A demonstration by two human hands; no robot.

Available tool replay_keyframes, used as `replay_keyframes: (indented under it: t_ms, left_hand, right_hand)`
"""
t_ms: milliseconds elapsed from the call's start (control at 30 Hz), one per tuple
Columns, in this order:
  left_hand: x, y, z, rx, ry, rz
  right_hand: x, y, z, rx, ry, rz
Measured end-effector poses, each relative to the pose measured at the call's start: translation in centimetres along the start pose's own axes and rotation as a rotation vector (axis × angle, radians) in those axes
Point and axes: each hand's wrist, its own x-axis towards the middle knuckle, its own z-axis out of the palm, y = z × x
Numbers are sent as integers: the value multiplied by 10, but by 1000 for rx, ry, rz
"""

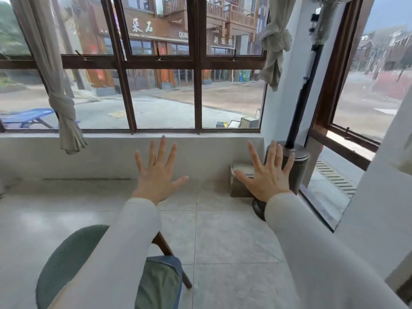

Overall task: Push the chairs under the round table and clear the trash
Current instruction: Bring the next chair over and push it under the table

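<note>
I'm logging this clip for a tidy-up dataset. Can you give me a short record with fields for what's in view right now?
left hand: open, fingers spread, holding nothing
right hand: open, fingers spread, holding nothing
chair: green, lower left, beneath the left sleeve
round table: not in view
trash: none clearly visible
corner: dark patio heater with a small box beside it
floor: pale tiles

surface: pale grey tiled floor [234,237] | on it: green round-backed wooden-legged chair [66,262], lower left | dark cylindrical heater base [298,166], right corner | small grey-brown box [239,186] just beside the base
</note>
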Motion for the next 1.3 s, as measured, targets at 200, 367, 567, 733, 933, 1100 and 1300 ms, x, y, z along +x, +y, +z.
replay_keyframes:
  t_ms: [200, 367, 567, 733, 933, 1100, 1300]
  left_hand:
    - [145, -21, 49, -29, 18, -78]
    - [246, -14, 81, -45, 19, -81]
    - [359, -21, 140, -12, 13, -113]
    - [451, -50, 191, 21, 19, -239]
    - [522, -102, 224, -24, 24, -427]
    - [511, -174, 264, -2, -47, -624]
    - [453, -281, 298, 8, -108, -934]
  right_hand:
    - [155, -24, 46, 67, 19, -76]
    - [258, -33, 88, 48, 57, -126]
    - [383, -40, 165, 49, 38, -166]
    - [498, -64, 238, 122, 19, -211]
    - [607, -137, 296, 180, -23, -430]
    - [646, -249, 343, 265, -78, -622]
    - [639, -416, 389, 308, -168, -889]
